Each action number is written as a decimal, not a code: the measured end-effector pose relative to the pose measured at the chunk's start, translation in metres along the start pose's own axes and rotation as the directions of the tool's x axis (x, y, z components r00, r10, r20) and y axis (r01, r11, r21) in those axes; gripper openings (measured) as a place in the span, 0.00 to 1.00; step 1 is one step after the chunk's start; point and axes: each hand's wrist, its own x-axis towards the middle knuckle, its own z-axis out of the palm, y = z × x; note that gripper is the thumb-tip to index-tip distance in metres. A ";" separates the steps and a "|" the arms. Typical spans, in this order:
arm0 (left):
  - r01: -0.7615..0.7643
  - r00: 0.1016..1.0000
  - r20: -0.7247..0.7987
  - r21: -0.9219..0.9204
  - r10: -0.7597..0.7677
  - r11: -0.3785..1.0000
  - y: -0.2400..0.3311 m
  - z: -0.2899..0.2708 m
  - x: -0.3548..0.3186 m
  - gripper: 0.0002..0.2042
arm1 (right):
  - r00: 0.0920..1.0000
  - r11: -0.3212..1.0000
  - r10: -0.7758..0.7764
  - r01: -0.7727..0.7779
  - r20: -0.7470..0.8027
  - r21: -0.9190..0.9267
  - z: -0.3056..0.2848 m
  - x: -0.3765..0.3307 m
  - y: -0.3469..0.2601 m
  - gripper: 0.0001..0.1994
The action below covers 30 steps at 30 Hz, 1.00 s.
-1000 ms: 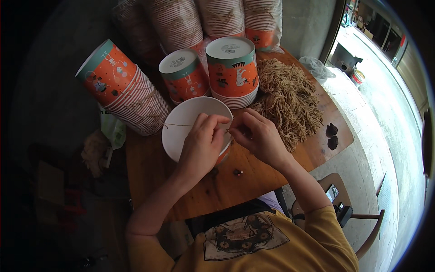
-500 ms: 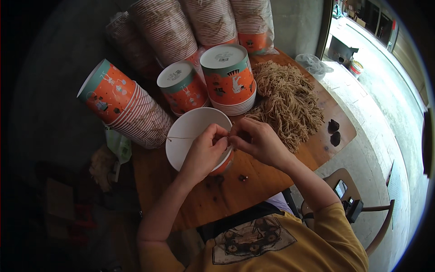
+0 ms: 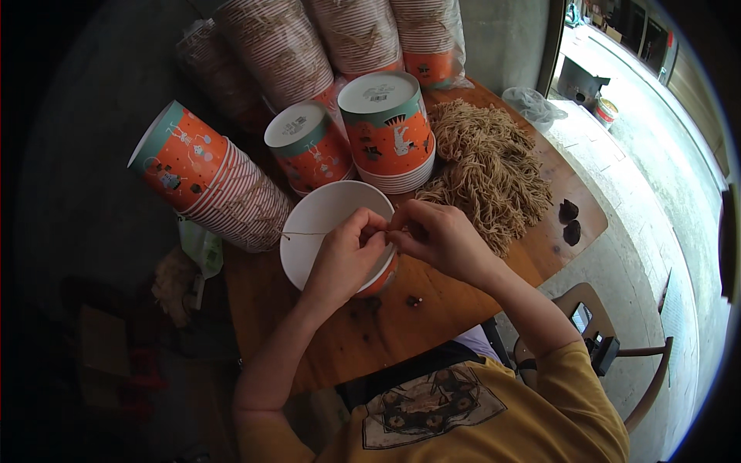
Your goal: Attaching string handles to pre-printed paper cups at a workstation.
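String [image 3: 305, 234], centre of frame, crosses the white bucket [image 3: 324, 207]; probably light, limp, best pinched near its end. My left hand [image 3: 347, 251] and right hand [image 3: 440, 235] pinch closed, apparently on it, near bucket's right side.

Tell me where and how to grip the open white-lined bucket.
Probably best to pinch the near-left rim of the bucket, coming from the near left. Its mouth opens upward and that thin-looking edge is exposed, while the left hand and right hand partly cover its right side. A twine strand reaches the rim farther up.
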 end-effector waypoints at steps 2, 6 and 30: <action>-0.017 1.000 -0.006 -0.008 0.017 1.000 -0.001 0.000 -0.002 0.06 | 0.999 0.999 -0.023 0.022 -0.039 -0.039 0.004 0.000 0.000 0.07; -0.218 0.945 -0.160 0.342 0.285 0.914 0.007 0.000 -0.009 0.08 | 0.998 0.999 0.043 -0.043 -0.054 0.007 0.008 -0.001 0.000 0.07; -0.145 0.973 -0.155 0.180 0.174 0.973 -0.001 0.014 -0.003 0.04 | 0.985 0.987 0.136 -0.124 -0.111 0.102 0.012 -0.010 0.003 0.07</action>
